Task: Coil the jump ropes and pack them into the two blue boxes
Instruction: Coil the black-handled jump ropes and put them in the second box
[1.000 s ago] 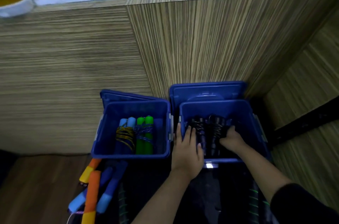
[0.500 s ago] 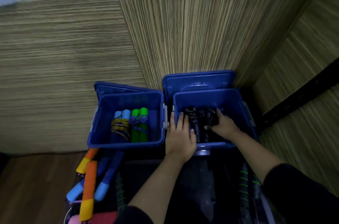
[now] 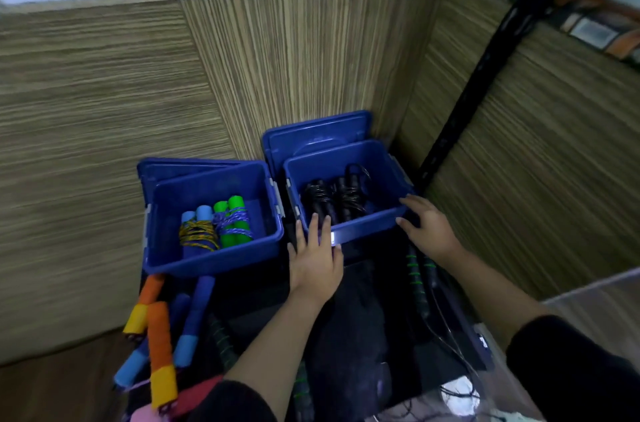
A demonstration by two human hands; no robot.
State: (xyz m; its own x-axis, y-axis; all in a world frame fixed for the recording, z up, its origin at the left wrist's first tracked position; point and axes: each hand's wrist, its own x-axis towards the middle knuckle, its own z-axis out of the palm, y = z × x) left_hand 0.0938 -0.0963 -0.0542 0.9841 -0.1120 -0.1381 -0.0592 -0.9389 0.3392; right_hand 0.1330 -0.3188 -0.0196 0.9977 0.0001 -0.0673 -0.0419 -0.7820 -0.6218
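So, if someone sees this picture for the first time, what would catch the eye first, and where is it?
Probably the two open blue plastic boxes side by side against the striped wood panel: the left box holds coiled ropes with light blue and bright green foam handles, the right box holds coiled black ropes. Next, the two bare hands at the right box, the left hand at its near rim and the right hand at its near right corner. Loose orange-and-yellow foam handles lie lower left.

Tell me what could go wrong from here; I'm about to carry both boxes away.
1. The coiled black jump ropes have a loop poking up near the rim of the right blue plastic box; it might snag a lid.
2. Uncoiled orange-and-yellow foam-handled ropes lie before the left blue plastic box, easily forgotten or tangled.
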